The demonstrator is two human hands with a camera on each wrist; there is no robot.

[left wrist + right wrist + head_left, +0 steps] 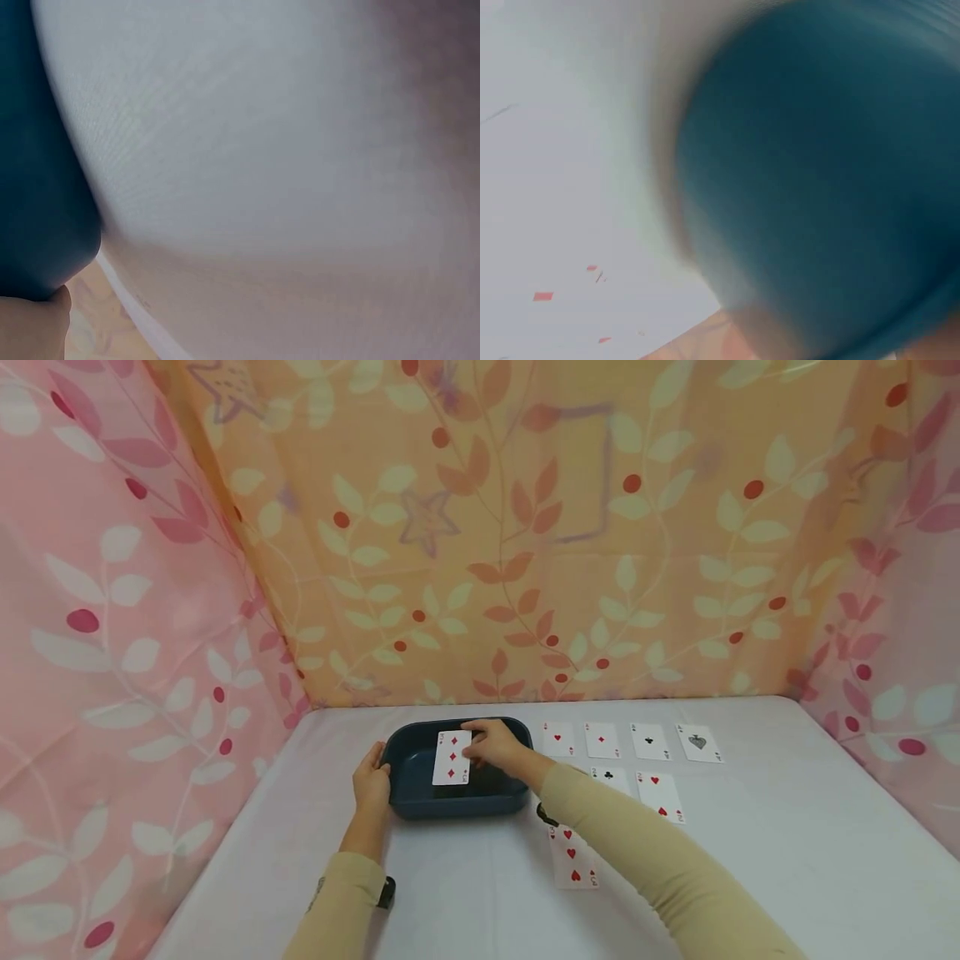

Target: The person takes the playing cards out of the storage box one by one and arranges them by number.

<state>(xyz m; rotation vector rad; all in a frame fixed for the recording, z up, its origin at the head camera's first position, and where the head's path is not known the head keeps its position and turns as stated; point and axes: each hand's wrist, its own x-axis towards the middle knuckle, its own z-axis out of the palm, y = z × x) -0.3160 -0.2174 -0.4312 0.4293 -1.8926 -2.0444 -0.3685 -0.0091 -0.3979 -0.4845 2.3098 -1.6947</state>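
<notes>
My left hand [371, 781] grips the left end of a dark blue tray [461, 808], its thumb at the rim. In the left wrist view a bit of that hand [34, 330] shows below the tray wall [45, 165]. Over the tray, my right hand [495, 747] pinches the right side of a three of diamonds card [446, 768], face up. The tray's outer side [817, 172] fills much of the right wrist view, where the right hand is mostly hidden.
Right of the tray lie a row of aces, including the ace of spades [699, 743], then a two of clubs [609, 777] and a two of hearts [662, 797]. A three of hearts [573, 860] lies nearer, partly behind the right sleeve. Patterned curtains [487, 568] enclose the white table [465, 893].
</notes>
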